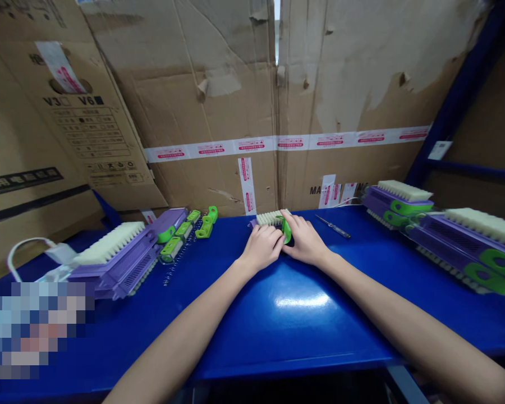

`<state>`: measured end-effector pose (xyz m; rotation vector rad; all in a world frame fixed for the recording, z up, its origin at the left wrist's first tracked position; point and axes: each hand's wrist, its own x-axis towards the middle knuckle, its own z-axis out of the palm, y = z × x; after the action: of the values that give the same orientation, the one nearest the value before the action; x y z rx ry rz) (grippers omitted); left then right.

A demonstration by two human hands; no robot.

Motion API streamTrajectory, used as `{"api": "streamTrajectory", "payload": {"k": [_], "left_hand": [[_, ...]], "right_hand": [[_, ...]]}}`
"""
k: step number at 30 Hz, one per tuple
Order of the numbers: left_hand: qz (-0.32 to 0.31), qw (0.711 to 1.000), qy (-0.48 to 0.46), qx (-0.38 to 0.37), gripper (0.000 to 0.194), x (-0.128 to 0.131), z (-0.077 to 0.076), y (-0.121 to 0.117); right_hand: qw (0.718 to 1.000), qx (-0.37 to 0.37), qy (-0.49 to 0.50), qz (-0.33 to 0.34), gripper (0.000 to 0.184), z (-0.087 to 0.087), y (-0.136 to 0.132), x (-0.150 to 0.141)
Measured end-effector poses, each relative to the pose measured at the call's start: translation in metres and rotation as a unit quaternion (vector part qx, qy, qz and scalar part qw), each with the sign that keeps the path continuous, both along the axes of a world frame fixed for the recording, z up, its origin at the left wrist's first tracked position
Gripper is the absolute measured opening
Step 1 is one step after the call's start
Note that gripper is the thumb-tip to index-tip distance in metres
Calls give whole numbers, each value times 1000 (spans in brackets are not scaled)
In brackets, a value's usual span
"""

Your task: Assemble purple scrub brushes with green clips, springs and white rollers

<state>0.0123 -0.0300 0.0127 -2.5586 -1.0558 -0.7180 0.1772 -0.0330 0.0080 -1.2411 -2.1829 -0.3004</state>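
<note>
At the centre of the frame, a purple unit with a cream ridged pad (pixel 269 217) sits near the far edge of the blue surface (pixel 235 314), with a green part (pixel 287 229) at its right end. The right hand (pixel 305 238) is closed about the green part, fingers over it and thumb low. The left hand (pixel 263 245) is curled in against the unit and the green part; which of the two it grips cannot be told, as its fingers hide the contact.

With both hands bunched so close, the green part could tilt or slip if they press unevenly, and a fingertip could be pinched where they meet. The thin screwdriver (pixel 333 226), just right of the right hand, could be knocked and roll by an outward elbow or wrist. Left of centre, the loose coil springs (pixel 179 255) beside the small green pieces (pixel 205 227) could scatter if a sleeve or forearm swept across them.
</note>
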Motion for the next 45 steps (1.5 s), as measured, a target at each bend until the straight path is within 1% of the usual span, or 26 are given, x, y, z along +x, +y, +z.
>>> {"api": "streamTrajectory", "payload": {"k": [3, 6, 8, 10, 12, 14, 16, 20, 24, 26, 29, 32, 35, 38, 40, 42, 43, 45], "left_hand": [[41, 999, -14, 16, 30, -1, 2, 1], [109, 993, -37, 32, 28, -6, 5, 3], [158, 985, -52, 33, 31, -10, 7, 5], [194, 979, -58, 21, 45, -14, 7, 9], [205, 977, -49, -9, 59, -18, 6, 12], [196, 978, -39, -52, 64, -22, 4, 16], [181, 978, -40, -93, 65, -25, 1, 20], [142, 978, -74, -132, 61, -30, 0, 26], [101, 974, -110, -168, 60, -36, 2, 29], [91, 969, -128, -191, 64, -39, 4, 31], [74, 958, -159, -226, 74, -46, 6, 36], [36, 946, -186, -262, 82, -54, 5, 43], [-4, 931, -214, -295, 81, -63, 4, 49], [-20, 917, -235, -323, 78, -70, 3, 53], [-19, 912, -241, -332, 78, -72, 3, 54], [-21, 914, -232, -332, 79, -72, 5, 52], [-20, 921, -219, -323, 80, -72, 6, 50], [-1, 946, -170, -275, 83, -70, 11, 45]], "right_hand": [[1000, 0, 18, -13, 79, 3, 2, 5], [998, 10, 42, -35, 82, 5, 6, 12], [997, 11, 55, -55, 83, 6, 8, 17], [994, 0, 61, -87, 83, 7, 10, 20], [991, -21, 61, -120, 83, 6, 12, 23], [987, -46, 60, -141, 82, 6, 13, 25], [984, -71, 60, -149, 82, 4, 14, 26], [979, -134, 78, -133, 83, -1, 15, 28], [970, -184, 113, -111, 85, -3, 17, 28], [968, -194, 123, -101, 85, -3, 18, 29], [966, -204, 134, -88, 87, -3, 18, 29], [963, -214, 146, -75, 88, -3, 17, 29], [961, -218, 161, -51, 89, -4, 18, 30], [960, -216, 180, -8, 92, -7, 19, 31], [958, -216, 188, 10, 93, -9, 20, 30], [959, -213, 188, 12, 93, -11, 20, 29], [960, -209, 186, 10, 92, -11, 20, 28], [962, -204, 179, 8, 91, -11, 20, 27]]}}
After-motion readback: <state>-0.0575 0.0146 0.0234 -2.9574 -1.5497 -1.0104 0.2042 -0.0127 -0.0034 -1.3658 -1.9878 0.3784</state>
